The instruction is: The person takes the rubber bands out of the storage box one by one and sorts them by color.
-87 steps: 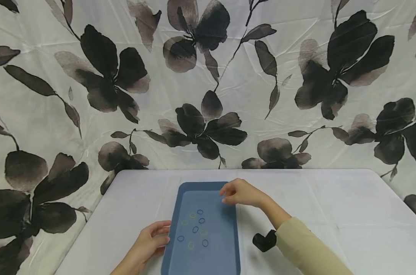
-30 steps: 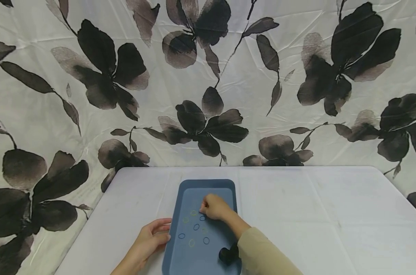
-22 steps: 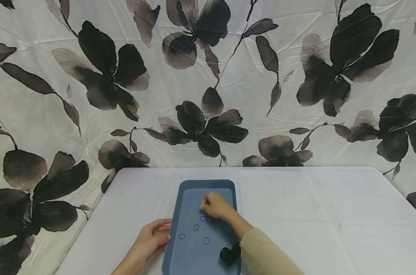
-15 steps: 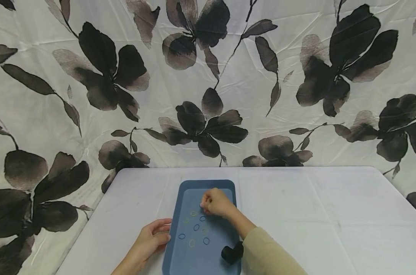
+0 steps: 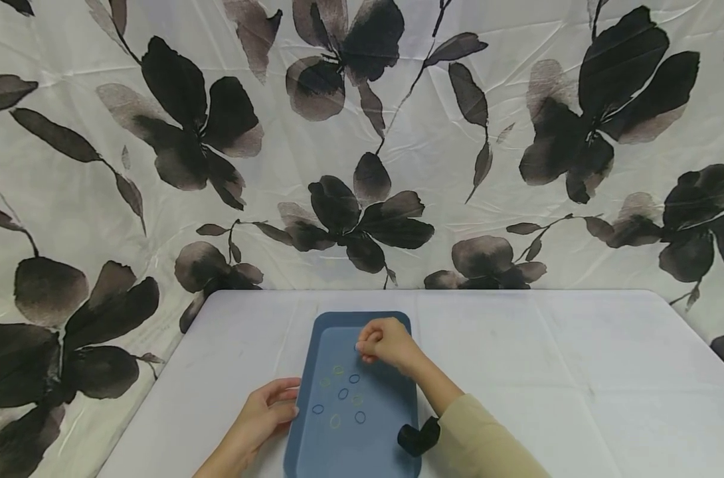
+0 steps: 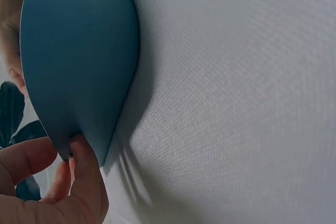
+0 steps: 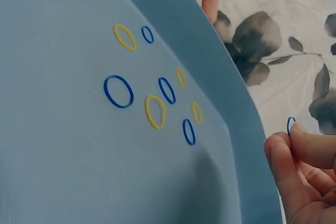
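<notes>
A blue tray (image 5: 353, 458) lies on the white table. Thumb and fingers of my left hand (image 5: 262, 415) grip its left edge; the left wrist view shows the rim pinched between them. Above the far part of the tray, my right hand (image 5: 390, 345) pinches a small blue rubber band (image 7: 288, 124) between thumb and fingertip, raised off the surface. Scattered over the middle of the tray are several yellow rubber bands (image 7: 146, 109) and several blue rubber bands (image 7: 121, 107), lying flat and apart from each other.
A black wrist-worn device (image 5: 418, 438) sits by the right sleeve (image 5: 487, 438), over the tray's right rim. White table cloth (image 5: 553, 372) stretches to the right. Behind the table hangs a curtain (image 5: 362, 133) with dark flowers.
My right hand came from the tray's far right corner to the farthest blue rubber band, pinched it, and has lifted it away toward the far right. The left hand stays on the tray's edge.
</notes>
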A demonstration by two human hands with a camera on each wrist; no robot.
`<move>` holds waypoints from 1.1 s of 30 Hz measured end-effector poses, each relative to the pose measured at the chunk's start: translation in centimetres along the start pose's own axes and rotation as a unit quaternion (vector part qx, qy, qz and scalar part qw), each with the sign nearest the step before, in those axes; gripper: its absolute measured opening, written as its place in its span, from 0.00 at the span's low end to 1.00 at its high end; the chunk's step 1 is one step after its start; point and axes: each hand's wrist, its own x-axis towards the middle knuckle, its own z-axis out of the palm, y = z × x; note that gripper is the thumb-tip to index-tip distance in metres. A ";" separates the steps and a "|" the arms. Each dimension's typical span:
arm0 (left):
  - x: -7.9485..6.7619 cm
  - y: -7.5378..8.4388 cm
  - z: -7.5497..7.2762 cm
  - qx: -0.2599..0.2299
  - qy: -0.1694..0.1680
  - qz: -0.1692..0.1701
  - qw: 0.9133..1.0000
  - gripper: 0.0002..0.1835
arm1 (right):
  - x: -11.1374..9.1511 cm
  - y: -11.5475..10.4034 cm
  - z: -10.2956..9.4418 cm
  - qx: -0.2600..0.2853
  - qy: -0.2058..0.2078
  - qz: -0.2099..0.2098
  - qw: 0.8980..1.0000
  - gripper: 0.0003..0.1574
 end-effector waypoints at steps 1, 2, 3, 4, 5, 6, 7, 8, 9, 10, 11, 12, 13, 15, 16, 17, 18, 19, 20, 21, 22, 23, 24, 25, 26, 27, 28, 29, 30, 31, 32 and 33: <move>0.0 0.0 0.0 0.001 -0.002 0.001 1.000 0.29 | 0.0 0.0 -0.2 0.003 0.002 0.000 1.000 0.05; 0.0 0.0 0.0 0.000 -0.003 0.003 1.000 0.29 | -0.1 0.0 -0.3 0.006 0.005 0.001 1.000 0.05; 0.1 0.0 0.0 -0.001 -0.003 0.005 1.000 0.29 | -0.1 -0.1 -0.5 0.007 0.009 0.001 1.000 0.05; 0.1 0.0 0.0 -0.001 -0.006 0.008 1.000 0.29 | -0.1 -0.1 -0.7 0.008 0.016 0.000 1.000 0.05; 0.2 0.0 0.0 -0.001 -0.007 0.011 1.000 0.30 | -0.2 -0.2 -0.9 0.006 0.022 -0.001 1.000 0.05; 0.2 0.1 -0.1 0.000 -0.010 0.013 1.000 0.30 | -0.3 -0.4 -1.1 0.006 0.028 -0.002 1.000 0.05; 0.2 0.1 -0.1 0.001 -0.013 0.015 1.000 0.29 | -0.4 -0.6 -1.3 0.004 0.033 -0.002 0.999 0.05; 0.2 0.1 -0.1 0.001 -0.014 0.015 1.000 0.29 | -0.7 -0.8 -1.5 0.004 0.038 -0.002 0.999 0.05; 0.2 0.0 -0.1 0.002 -0.016 0.014 1.000 0.29 | -0.9 -1.2 -1.7 0.002 0.042 -0.001 0.999 0.05; 0.2 0.0 -0.1 0.002 -0.018 0.013 1.000 0.29 | -1.3 -1.6 -1.8 0.000 0.047 0.000 0.999 0.05; 0.2 0.0 -0.1 0.002 -0.019 0.012 1.000 0.29 | -1.6 -2.0 -2.0 0.000 0.050 0.002 0.999 0.05; 0.2 0.0 0.0 0.002 -0.019 0.011 1.000 0.29 | -1.9 -2.4 -2.2 0.002 0.052 0.005 0.999 0.05; 0.3 0.0 0.0 0.000 -0.017 0.010 1.000 0.29 | -2.2 -2.7 -2.4 0.001 0.056 0.007 0.998 0.05; 0.3 0.0 0.0 0.000 -0.015 0.009 1.000 0.29 | -2.7 -3.2 -2.8 0.004 0.062 0.013 0.998 0.05; 0.3 0.0 -0.1 0.000 -0.014 0.008 1.000 0.29 | -2.8 -3.3 -3.0 0.005 0.064 0.013 0.998 0.05; 0.3 0.0 -0.1 -0.001 -0.013 0.007 1.000 0.29 | -2.8 -3.1 -3.2 0.008 0.064 0.015 0.998 0.05; 0.2 0.0 -0.1 -0.001 -0.012 0.005 1.000 0.30 | -2.8 -2.9 -3.5 0.011 0.064 0.016 0.998 0.05; 0.2 -0.1 -0.1 -0.002 -0.010 0.003 1.000 0.30 | -2.7 -2.5 -3.8 0.014 0.064 0.019 0.998 0.05; 0.2 -0.1 -0.2 -0.004 -0.011 0.000 1.000 0.30 | -2.7 -2.2 -4.0 0.019 0.063 0.021 0.998 0.06; 0.2 -0.2 -0.2 -0.007 -0.010 -0.002 1.000 0.30 | -2.6 -1.8 -4.3 0.021 0.064 0.024 0.997 0.06; 0.3 -0.2 -0.2 -0.010 -0.010 -0.003 1.000 0.31 | -2.5 -1.4 -4.6 0.024 0.064 0.026 0.997 0.06; 0.3 -0.3 -0.2 -0.013 -0.012 -0.004 1.000 0.31 | -2.5 -1.0 -4.9 0.027 0.065 0.029 0.997 0.07; 0.3 -0.3 -0.2 -0.014 -0.014 -0.004 1.000 0.31 | -2.4 -0.7 -5.2 0.027 0.067 0.031 0.997 0.07; 0.4 -0.4 -0.3 -0.016 -0.018 -0.006 1.000 0.31 | -2.5 -0.5 -5.5 0.027 0.069 0.032 0.997 0.07; 0.4 -0.4 -0.3 -0.017 -0.022 -0.006 1.000 0.31 | -2.5 -0.4 -5.8 0.027 0.071 0.033 0.997 0.07; 0.4 -0.4 -0.4 -0.019 -0.024 -0.006 1.000 0.31 | -2.5 -0.2 -6.1 0.026 0.073 0.035 0.996 0.07; 0.5 -0.3 -0.4 -0.019 -0.027 -0.006 0.999 0.31 | -2.6 -0.1 -6.3 0.029 0.076 0.036 0.996 0.07; 0.5 -0.3 -0.4 -0.019 -0.030 -0.007 0.999 0.31 | -2.7 0.0 -6.6 0.033 0.078 0.038 0.996 0.07; 0.5 -0.3 -0.5 -0.019 -0.034 -0.008 0.999 0.31 | -2.8 0.1 -6.8 0.038 0.079 0.038 0.995 0.07; 0.6 -0.3 -0.5 -0.020 -0.035 -0.009 0.999 0.31 | -2.8 0.2 -7.1 0.042 0.081 0.040 0.995 0.07; 0.6 -0.3 -0.5 -0.021 -0.036 -0.008 0.999 0.31 | -2.9 0.3 -7.3 0.046 0.082 0.043 0.995 0.07; 0.6 -0.3 -0.5 -0.020 -0.038 -0.009 0.999 0.31 | -3.0 0.4 -7.5 0.050 0.084 0.045 0.994 0.07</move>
